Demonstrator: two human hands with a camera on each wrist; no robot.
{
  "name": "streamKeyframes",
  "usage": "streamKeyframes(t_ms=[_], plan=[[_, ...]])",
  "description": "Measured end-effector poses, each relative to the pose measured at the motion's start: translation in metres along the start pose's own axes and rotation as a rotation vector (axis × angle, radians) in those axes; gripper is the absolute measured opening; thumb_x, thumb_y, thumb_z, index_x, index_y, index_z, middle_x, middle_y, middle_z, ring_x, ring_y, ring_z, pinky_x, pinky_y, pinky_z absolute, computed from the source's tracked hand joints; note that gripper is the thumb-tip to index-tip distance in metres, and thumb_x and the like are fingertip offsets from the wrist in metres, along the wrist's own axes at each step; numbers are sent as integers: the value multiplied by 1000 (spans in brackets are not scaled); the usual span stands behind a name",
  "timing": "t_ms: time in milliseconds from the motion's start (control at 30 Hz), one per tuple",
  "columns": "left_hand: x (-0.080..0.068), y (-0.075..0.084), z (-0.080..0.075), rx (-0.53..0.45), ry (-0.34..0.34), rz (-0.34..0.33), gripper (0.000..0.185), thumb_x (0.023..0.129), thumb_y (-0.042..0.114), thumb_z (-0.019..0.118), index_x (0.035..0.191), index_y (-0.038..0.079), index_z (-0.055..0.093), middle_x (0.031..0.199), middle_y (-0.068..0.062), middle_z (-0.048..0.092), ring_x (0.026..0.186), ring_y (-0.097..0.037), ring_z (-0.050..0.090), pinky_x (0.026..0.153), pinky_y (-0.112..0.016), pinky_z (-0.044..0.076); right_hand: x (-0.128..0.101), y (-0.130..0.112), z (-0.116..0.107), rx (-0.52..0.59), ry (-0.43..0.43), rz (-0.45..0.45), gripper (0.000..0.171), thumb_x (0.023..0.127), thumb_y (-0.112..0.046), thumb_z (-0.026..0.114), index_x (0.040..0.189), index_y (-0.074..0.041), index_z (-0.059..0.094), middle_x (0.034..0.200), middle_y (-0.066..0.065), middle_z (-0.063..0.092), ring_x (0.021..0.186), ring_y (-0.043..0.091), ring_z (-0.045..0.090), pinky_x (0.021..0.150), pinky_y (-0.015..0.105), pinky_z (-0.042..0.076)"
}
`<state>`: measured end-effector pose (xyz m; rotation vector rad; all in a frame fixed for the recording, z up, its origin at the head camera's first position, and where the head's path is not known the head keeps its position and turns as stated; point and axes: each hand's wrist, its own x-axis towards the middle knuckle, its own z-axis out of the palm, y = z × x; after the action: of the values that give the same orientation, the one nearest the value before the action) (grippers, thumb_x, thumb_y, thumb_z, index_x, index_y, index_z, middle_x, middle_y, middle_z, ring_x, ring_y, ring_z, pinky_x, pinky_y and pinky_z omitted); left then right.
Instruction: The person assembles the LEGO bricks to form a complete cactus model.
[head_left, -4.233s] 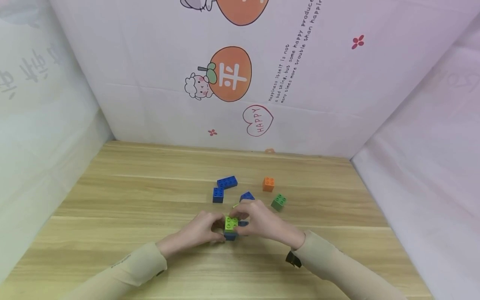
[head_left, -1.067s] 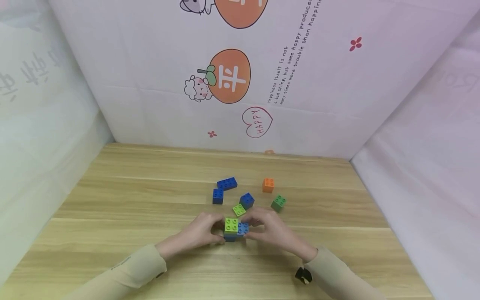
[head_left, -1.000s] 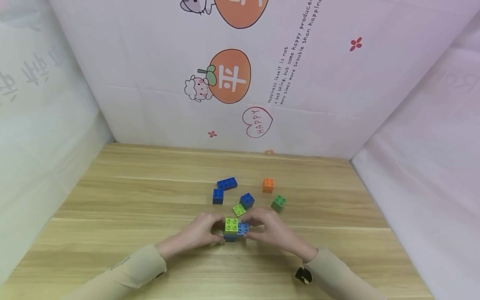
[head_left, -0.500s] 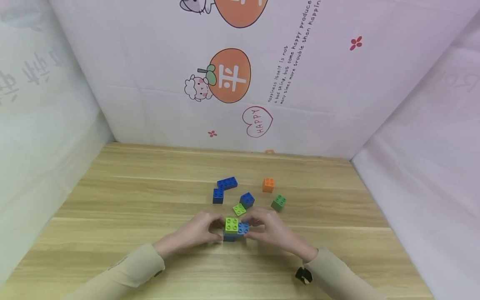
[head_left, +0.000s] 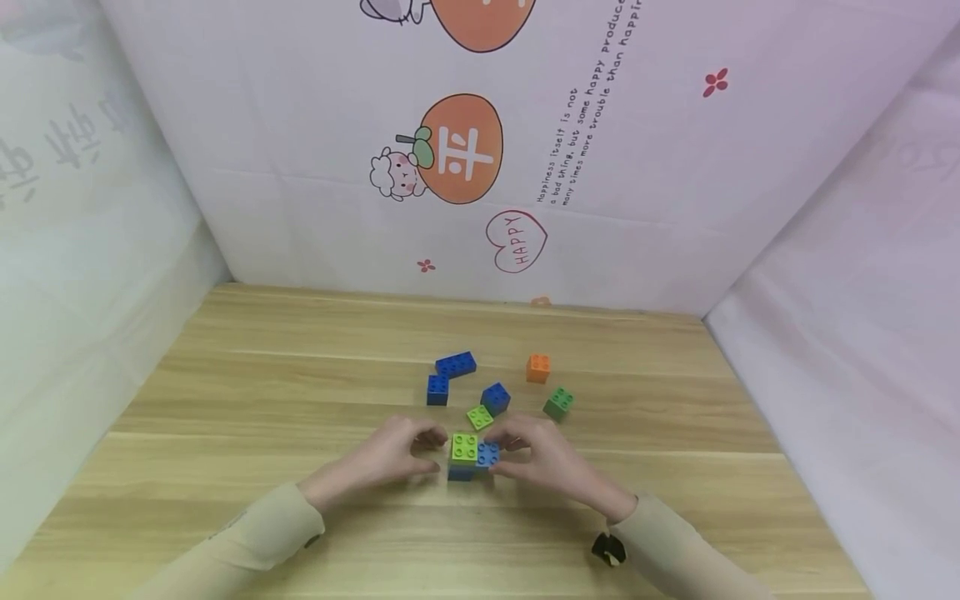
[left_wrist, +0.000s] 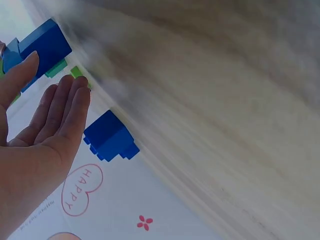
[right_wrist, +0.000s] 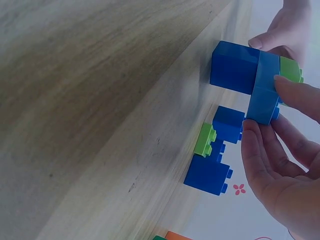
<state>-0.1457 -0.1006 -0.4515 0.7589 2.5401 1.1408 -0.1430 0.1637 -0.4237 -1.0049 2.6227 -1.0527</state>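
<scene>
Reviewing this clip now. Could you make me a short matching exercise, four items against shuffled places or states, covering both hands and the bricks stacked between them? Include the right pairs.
Items
1. Left hand
2. Right hand
3. Stacked lime brick
4. Stacked dark blue brick

Places and states
A. Pinching the light-blue brick
B. Directly beneath the light-blue brick
C. On top of the light-blue brick
D. Holding nothing

Pairs: 1-D, 2-A, 3-C, 4-B
</scene>
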Motion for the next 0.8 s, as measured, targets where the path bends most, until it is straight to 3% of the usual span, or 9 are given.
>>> streamKeyframes(t_ms=[300, 467, 633, 800], plan=[[2, 1, -11, -65, 29, -18, 30, 88, 10, 72, 115, 0, 66, 116, -17, 71, 107, -29, 68, 95, -41, 58, 0, 1, 1, 1, -2, 0, 35, 80, -11, 80, 113, -8, 69, 112, 5, 72, 97, 15, 70, 85, 27, 62], [5, -1, -22, -72, 66, 11, 28, 88, 10, 71, 113, -1, 66, 113, -16, 71, 105, -27, 68, 95, -39, 59, 1, 2, 0, 1, -4, 7, 35, 81, -12, 80, 114, -7, 69, 114, 5, 71, 98, 15, 70, 86, 28, 62], [15, -3, -38, -103, 106, 24, 24, 90, 10, 70, 111, -2, 67, 107, -15, 73, 100, -24, 69, 91, -35, 60, 0, 2, 1, 5, -2, 2, 35, 81, -12, 80, 114, -7, 69, 113, 5, 72, 97, 15, 70, 86, 30, 62], [27, -7, -51, -117, 144, -10, 22, 91, 11, 70, 110, 1, 68, 108, -13, 73, 100, -23, 69, 92, -36, 60, -1, 1, -1, 3, -5, 10, 33, 82, -13, 80, 113, -9, 69, 113, 4, 72, 98, 14, 70, 86, 29, 62]])
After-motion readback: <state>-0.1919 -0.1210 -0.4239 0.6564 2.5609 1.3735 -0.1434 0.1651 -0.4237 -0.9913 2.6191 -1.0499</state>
